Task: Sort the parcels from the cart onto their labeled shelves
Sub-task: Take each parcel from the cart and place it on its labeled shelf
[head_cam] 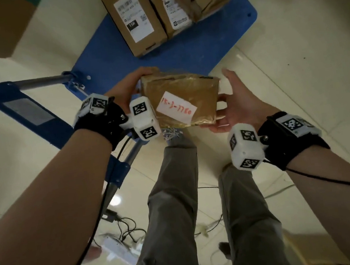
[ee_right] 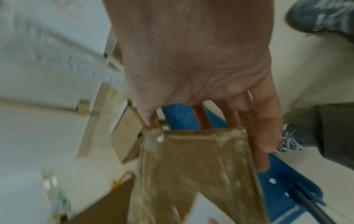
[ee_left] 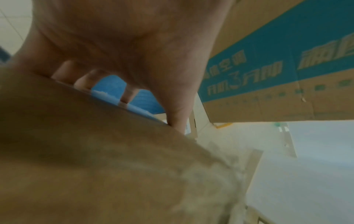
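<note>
Head view: the blue cart (head_cam: 191,47) fills the upper middle of the frame, two boxes (head_cam: 134,19) side by side at its top edge. At frame centre, a taped parcel (head_cam: 182,101) with a white label in red handwriting hangs above the cart, the left hand (head_cam: 126,89) grasping its left end, the right hand (head_cam: 236,103) gripping its right end

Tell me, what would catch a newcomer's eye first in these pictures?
A tape-wrapped brown parcel with a white label handwritten in red, held mid-frame between the left hand and right hand. Beyond it, two cardboard boxes sit on a bright blue cart. White cube-shaped markers ride on both wrists.
</note>
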The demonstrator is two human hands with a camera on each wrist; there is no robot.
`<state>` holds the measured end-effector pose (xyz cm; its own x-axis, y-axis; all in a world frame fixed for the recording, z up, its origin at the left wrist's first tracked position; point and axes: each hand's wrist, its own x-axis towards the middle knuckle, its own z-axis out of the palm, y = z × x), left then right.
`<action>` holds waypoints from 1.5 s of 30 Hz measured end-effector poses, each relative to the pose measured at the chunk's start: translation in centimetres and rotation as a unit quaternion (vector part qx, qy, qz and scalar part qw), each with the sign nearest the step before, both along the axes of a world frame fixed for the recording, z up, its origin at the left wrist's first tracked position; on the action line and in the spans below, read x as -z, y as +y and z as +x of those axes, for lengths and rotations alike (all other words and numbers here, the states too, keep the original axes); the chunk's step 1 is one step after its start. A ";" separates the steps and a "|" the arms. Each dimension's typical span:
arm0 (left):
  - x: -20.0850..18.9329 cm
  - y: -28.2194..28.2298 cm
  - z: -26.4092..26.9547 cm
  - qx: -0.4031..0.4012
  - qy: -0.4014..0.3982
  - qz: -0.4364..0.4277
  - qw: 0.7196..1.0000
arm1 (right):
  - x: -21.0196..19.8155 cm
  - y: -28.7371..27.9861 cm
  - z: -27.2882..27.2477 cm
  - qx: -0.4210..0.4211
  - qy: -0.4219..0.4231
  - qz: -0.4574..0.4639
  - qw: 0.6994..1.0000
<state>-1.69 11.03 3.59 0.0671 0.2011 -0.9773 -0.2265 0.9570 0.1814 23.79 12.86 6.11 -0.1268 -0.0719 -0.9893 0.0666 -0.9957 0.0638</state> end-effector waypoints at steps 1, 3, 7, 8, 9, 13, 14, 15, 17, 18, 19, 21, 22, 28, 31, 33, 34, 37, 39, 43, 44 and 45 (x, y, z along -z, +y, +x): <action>-0.2 0.1 0.8 0.017 -0.007 -0.007 1.000 | -0.2 -0.3 1.6 0.027 0.001 -0.007 1.000; -0.9 0.3 2.7 0.042 -0.016 -0.019 0.999 | -0.6 -1.0 4.3 0.068 0.004 -0.005 0.998; -1.4 -0.1 7.1 0.071 -0.051 -0.030 0.996 | -1.6 -2.7 7.8 0.139 0.040 -0.010 0.989; -1.6 -0.3 8.3 0.073 -0.064 -0.026 0.995 | -1.9 -3.2 8.6 0.155 0.065 -0.015 0.986; -1.8 -0.6 9.5 0.079 -0.077 -0.021 0.994 | -2.2 -3.6 9.4 0.167 0.083 -0.017 0.982; -2.6 -1.2 12.8 0.077 -0.091 -0.008 0.993 | -3.1 -5.1 12.4 0.214 0.070 -0.015 0.974; -2.5 -1.4 13.4 0.077 -0.086 -0.008 0.993 | -3.3 -5.4 13.1 0.223 0.062 -0.015 0.973; -2.4 -1.6 13.8 0.082 -0.086 -0.018 0.993 | -3.6 -5.7 13.6 0.224 0.057 -0.017 0.973; -3.5 -1.4 15.5 0.093 -0.074 -0.028 0.992 | -4.1 -6.3 14.9 0.229 0.051 -0.019 0.972; -4.2 -1.3 16.4 0.112 -0.065 -0.016 0.991 | -4.2 -6.6 15.5 0.238 0.047 -0.018 0.970; -4.7 -1.2 17.3 0.140 -0.069 -0.010 0.988 | -4.3 -7.0 16.2 0.250 0.042 -0.015 0.967; -6.1 -1.2 18.5 0.180 -0.079 -0.004 0.981 | -4.5 -7.5 17.2 0.264 0.034 -0.009 0.964; -6.5 -1.3 18.9 0.188 -0.074 0.010 0.979 | -4.6 -7.7 17.7 0.268 0.034 -0.007 0.963; -8.5 -1.4 21.6 0.219 -0.059 0.017 0.974 | -4.4 -8.8 20.3 0.301 0.029 -0.006 0.953; -9.5 -1.4 23.3 0.230 -0.048 0.027 0.972 | -4.4 -9.4 21.5 0.313 0.028 -0.005 0.949; -10.2 -1.3 24.2 0.228 -0.049 0.023 0.972 | -4.6 -9.8 22.1 0.317 0.032 -0.005 0.948; -10.4 -1.3 24.7 0.226 -0.053 0.018 0.972 | -4.7 -10.0 22.6 0.323 0.034 -0.003 0.946; -11.5 -1.0 26.1 0.215 -0.055 0.014 0.975 | -5.5 -10.3 23.4 0.325 0.024 0.002 0.945; -12.3 -0.8 26.9 0.226 -0.058 0.011 0.972 | -6.5 -10.1 24.0 0.328 0.011 0.012 0.944; -15.2 0.3 28.2 0.225 -0.051 0.022 0.973 | -9.5 -9.7 25.0 0.338 0.007 0.039 0.940; -16.1 0.7 28.4 0.228 -0.052 0.026 0.972 | -10.6 -9.5 25.2 0.344 0.010 0.046 0.938; -17.3 1.1 28.7 0.232 -0.055 0.028 0.971 | -11.6 -9.3 25.5 0.350 0.014 0.052 0.935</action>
